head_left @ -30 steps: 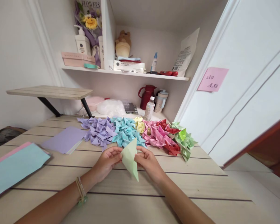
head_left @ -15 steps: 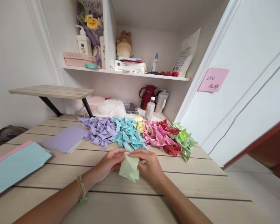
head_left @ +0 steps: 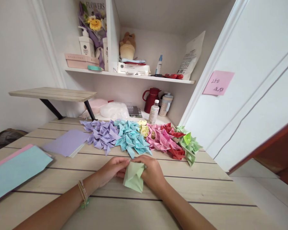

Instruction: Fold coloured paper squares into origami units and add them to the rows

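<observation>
A pale green folded paper (head_left: 134,177) is held low over the wooden table (head_left: 105,210), its free end hanging toward me. At its upper left edge, my left hand (head_left: 112,171) pinches it between thumb and fingers. My right hand (head_left: 152,171) is closed on its upper right side, fingers curled over the top. Some fingertips are hidden behind the paper. Just beyond my hands lie heaps of folded paper pieces: purple (head_left: 103,134), blue (head_left: 132,137), yellow (head_left: 143,128), pink (head_left: 159,137), red (head_left: 177,152) and green (head_left: 192,145).
Purple sheets (head_left: 66,142) and a stack topped with light blue paper (head_left: 19,171) lie at the left. A small raised shelf (head_left: 52,93) stands behind them. At the back are a clear bottle (head_left: 154,112), a dark red jug (head_left: 151,99) and a plastic bag (head_left: 114,110).
The green paper has turned from a tall pointed shape to a squarish one hanging lower. My right hand has shifted its grip over the paper's top, and both hands have come slightly down.
</observation>
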